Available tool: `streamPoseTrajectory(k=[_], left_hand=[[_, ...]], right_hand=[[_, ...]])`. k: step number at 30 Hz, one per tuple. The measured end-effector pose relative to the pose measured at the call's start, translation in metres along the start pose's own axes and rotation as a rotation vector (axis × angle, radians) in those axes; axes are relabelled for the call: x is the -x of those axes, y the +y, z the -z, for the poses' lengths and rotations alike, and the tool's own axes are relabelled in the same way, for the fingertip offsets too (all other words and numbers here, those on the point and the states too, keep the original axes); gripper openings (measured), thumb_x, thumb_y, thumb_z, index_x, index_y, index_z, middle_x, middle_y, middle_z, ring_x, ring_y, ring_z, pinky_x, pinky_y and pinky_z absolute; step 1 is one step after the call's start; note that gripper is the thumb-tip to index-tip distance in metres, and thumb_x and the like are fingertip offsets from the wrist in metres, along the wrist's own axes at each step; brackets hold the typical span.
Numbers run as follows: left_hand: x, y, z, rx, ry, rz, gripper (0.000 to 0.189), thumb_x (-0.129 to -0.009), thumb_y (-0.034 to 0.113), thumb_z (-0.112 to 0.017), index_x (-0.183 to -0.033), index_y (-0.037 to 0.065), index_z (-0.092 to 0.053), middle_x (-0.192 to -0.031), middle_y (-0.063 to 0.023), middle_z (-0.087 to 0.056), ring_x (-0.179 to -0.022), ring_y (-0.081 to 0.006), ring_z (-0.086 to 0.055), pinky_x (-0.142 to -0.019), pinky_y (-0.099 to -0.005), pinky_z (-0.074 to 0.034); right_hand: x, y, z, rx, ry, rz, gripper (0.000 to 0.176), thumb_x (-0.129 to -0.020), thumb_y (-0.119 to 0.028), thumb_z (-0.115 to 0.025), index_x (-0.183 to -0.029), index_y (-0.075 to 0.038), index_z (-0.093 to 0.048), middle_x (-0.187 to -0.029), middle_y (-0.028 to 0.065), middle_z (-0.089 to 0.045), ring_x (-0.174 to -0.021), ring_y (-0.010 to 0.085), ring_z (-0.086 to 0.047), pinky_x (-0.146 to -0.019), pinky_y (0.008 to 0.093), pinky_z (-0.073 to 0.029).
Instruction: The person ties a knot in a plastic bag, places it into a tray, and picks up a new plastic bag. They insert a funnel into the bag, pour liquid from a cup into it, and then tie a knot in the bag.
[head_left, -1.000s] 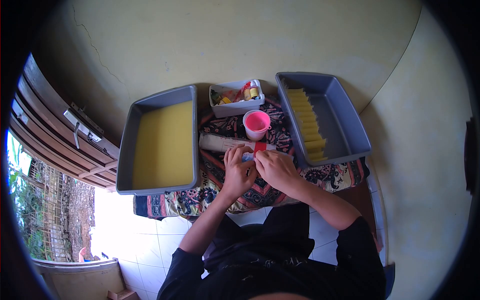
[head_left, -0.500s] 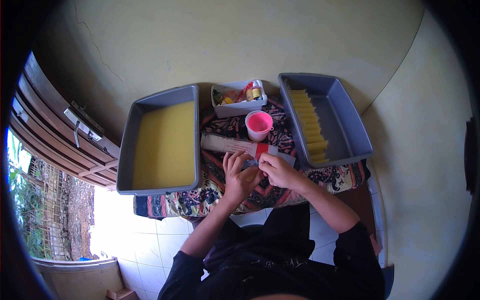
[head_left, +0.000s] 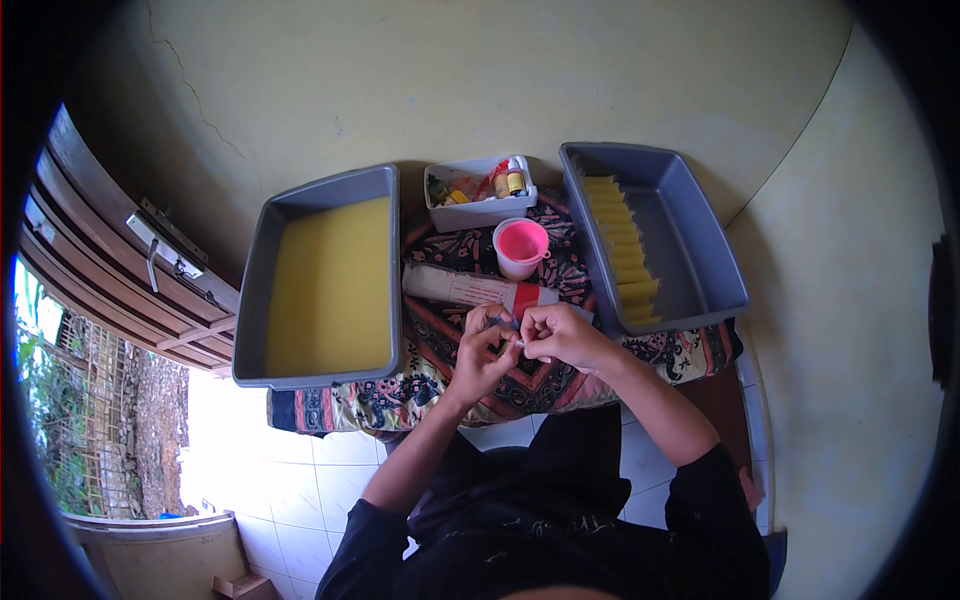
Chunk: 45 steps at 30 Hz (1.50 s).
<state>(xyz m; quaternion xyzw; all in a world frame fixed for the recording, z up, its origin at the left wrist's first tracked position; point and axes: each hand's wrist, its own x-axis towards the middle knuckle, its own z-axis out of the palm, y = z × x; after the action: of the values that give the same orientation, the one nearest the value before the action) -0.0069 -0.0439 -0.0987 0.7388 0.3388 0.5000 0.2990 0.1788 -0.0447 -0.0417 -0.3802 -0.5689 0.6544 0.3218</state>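
Note:
My left hand [head_left: 482, 358] and my right hand [head_left: 562, 336] meet over the near middle of the cloth-covered table. The fingertips of both are pinched together around a small whitish thing [head_left: 520, 344], too small to name. The left hand's other fingers are bent and partly raised. Just beyond the hands lies a long plastic packet [head_left: 455, 284], whitish with a red band, its right end close to my right fingers. Behind the packet stands a white cup [head_left: 518, 262] with a pink inside.
A grey tray [head_left: 250, 300] on the left has a flat yellow layer in it. On the right, another grey tray [head_left: 690, 230] holds a row of yellow rolls [head_left: 622, 250]. A white box [head_left: 480, 213] of small bottles stands at the back, against the wall.
My hands have drawn slightly apart, with the right fingers shifted a little to the right. The small whitish thing now shows between the fingertips.

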Motion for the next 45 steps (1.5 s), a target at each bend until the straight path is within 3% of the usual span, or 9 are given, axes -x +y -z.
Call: streamPoseTrajectory(k=[5,14,21,24,27,30,36,38,45], left_hand=[[-0.001,-0.008,0.0,0.28,-0.074,0.132,0.015,-0.079,0.016,-0.068,-0.086,0.003,-0.067,-0.111,-0.0105,-0.053,-0.112,-0.0251,-0.048,-0.091,-0.0347,-0.038],[-0.007,-0.006,0.005,0.336,-0.149,0.17,0.013,-0.081,0.012,-0.067,-0.089,0.002,-0.067,-0.114,-0.0101,-0.052,-0.11,-0.0231,-0.048,-0.086,-0.0312,-0.04],[-0.006,-0.007,0.003,0.221,-0.139,0.065,0.014,-0.082,0.013,-0.068,-0.09,0.002,-0.066,-0.116,-0.0099,-0.052,-0.111,-0.0219,-0.047,-0.086,-0.0305,-0.039],[-0.006,-0.007,0.005,0.313,-0.208,0.142,0.015,-0.083,0.016,-0.069,-0.09,0.002,-0.066,-0.117,-0.0102,-0.053,-0.111,-0.0229,-0.047,-0.087,-0.0316,-0.039],[-0.009,-0.007,0.008,0.367,-0.267,0.177,0.016,-0.084,0.017,-0.069,-0.087,0.002,-0.064,-0.117,-0.0113,-0.052,-0.116,-0.0242,-0.045,-0.1,-0.0383,-0.033],[-0.016,-0.003,0.012,0.277,-0.304,0.15,0.017,-0.084,0.017,-0.069,-0.088,0.002,-0.065,-0.116,-0.0108,-0.054,-0.117,-0.0247,-0.046,-0.1,-0.0393,-0.033],[-0.028,0.0,0.021,0.198,-0.386,0.01,0.016,-0.082,0.015,-0.07,-0.089,0.002,-0.065,-0.108,-0.0088,-0.058,-0.117,-0.0287,-0.048,-0.101,-0.0401,-0.035],[-0.03,0.002,0.02,0.043,-0.353,-0.088,0.017,-0.075,0.013,-0.071,-0.088,0.004,-0.064,-0.103,-0.0077,-0.06,-0.115,-0.0292,-0.049,-0.102,-0.0446,-0.034],[-0.023,0.011,0.003,-0.404,-0.105,-0.269,0.021,-0.066,0.014,-0.074,-0.082,0.01,-0.063,-0.092,-0.0036,-0.061,-0.103,-0.0237,-0.056,-0.103,-0.0522,-0.03]], right_hand=[[-0.001,0.003,0.002,0.228,0.092,0.082,0.007,-0.071,0.002,-0.067,-0.072,-0.002,-0.06,-0.066,0.0001,-0.06,-0.057,0.006,-0.056,-0.051,0.0221,-0.042],[0.009,-0.01,-0.007,0.222,0.217,0.12,0.01,-0.073,0.006,-0.072,-0.076,0.002,-0.063,-0.072,0.005,-0.066,-0.068,0.0091,-0.064,-0.064,0.0228,-0.051],[0.011,0.006,-0.001,0.275,0.242,0.201,0.008,-0.074,0.002,-0.074,-0.076,0.002,-0.067,-0.072,0.0067,-0.068,-0.068,0.0093,-0.065,-0.06,0.0233,-0.05],[0.011,0.008,0.001,0.397,0.213,0.283,0.008,-0.072,0.001,-0.074,-0.075,0.002,-0.067,-0.073,0.0078,-0.068,-0.068,0.0123,-0.066,-0.061,0.0257,-0.05],[0.011,0.009,-0.001,0.578,0.248,0.464,0.009,-0.069,0.0,-0.074,-0.075,0.001,-0.067,-0.074,0.0089,-0.067,-0.068,0.0174,-0.066,-0.062,0.0281,-0.049],[0.009,0.011,-0.003,0.585,0.276,0.495,0.009,-0.069,0.002,-0.073,-0.075,0.0,-0.067,-0.074,0.0097,-0.065,-0.067,0.0215,-0.066,-0.061,0.0286,-0.049],[0.013,0.009,-0.005,0.468,0.311,0.34,0.006,-0.072,0.003,-0.072,-0.075,0.001,-0.067,-0.074,0.0071,-0.066,-0.068,0.0141,-0.065,-0.061,0.0268,-0.049],[0.013,0.01,-0.002,0.307,0.247,0.155,0.008,-0.077,0.005,-0.07,-0.084,0.002,-0.066,-0.078,0.0031,-0.065,-0.072,0.0078,-0.062,-0.064,0.0234,-0.051],[0.009,0.021,-0.006,0.203,0.243,0.184,0.013,-0.082,0.003,-0.064,-0.094,0.003,-0.058,-0.087,0.0042,-0.063,-0.077,0.0088,-0.062,-0.069,0.0233,-0.052]])
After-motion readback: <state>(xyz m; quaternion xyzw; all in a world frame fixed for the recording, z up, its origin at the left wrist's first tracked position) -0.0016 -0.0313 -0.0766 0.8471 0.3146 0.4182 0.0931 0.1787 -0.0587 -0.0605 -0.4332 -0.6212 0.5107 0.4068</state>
